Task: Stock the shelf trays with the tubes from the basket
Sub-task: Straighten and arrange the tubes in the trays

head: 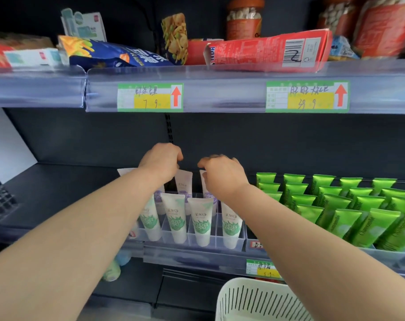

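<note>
Head view: both hands reach into the shelf above a clear divided tray [216, 237] where white tubes [177, 218] stand cap-down, green-printed ones in the front row and purple-printed ones behind. Left hand [162, 162] hangs with fingers curled down at the crimped top of one purple tube [184, 181], and right hand [222, 176] curls over the top of the next purple tube [206, 191], but whether either actually pinches its tube I cannot tell. White slotted basket [254, 300] sits low at the right, its inside out of view, and green tubes [340, 218] fill the neighbouring tray.
</note>
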`<action>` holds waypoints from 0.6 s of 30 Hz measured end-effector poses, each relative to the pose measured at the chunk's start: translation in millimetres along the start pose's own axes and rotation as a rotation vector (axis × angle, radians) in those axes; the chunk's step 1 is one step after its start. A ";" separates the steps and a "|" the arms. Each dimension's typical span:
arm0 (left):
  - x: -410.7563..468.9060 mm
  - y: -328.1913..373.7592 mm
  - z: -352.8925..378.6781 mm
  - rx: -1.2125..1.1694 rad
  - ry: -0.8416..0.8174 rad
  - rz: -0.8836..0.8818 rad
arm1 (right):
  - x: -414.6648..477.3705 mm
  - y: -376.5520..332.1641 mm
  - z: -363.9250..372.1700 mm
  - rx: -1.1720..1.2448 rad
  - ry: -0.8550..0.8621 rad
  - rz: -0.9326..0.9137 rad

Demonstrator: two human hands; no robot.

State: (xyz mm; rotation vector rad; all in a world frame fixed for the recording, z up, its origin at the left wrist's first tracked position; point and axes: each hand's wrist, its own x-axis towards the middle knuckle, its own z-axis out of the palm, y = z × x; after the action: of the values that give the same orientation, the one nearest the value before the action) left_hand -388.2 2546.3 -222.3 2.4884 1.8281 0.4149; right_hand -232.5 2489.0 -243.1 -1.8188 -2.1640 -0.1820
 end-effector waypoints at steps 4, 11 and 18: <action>-1.0 -29.5 -2.8 0.041 -0.080 -0.062 | 16.4 -20.7 10.1 -0.017 -0.086 -0.051; 4.6 -42.4 3.2 0.079 -0.132 -0.098 | 33.8 -30.7 21.9 -0.078 -0.120 -0.028; 12.3 -37.3 8.1 0.054 -0.093 -0.060 | 36.9 -30.4 30.3 -0.102 -0.059 0.006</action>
State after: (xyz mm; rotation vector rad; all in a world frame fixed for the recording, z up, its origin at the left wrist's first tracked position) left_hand -417.7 2570.6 -234.3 2.4340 1.8972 0.2460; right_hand -272.2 2526.8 -257.2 -1.9092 -2.2264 -0.2446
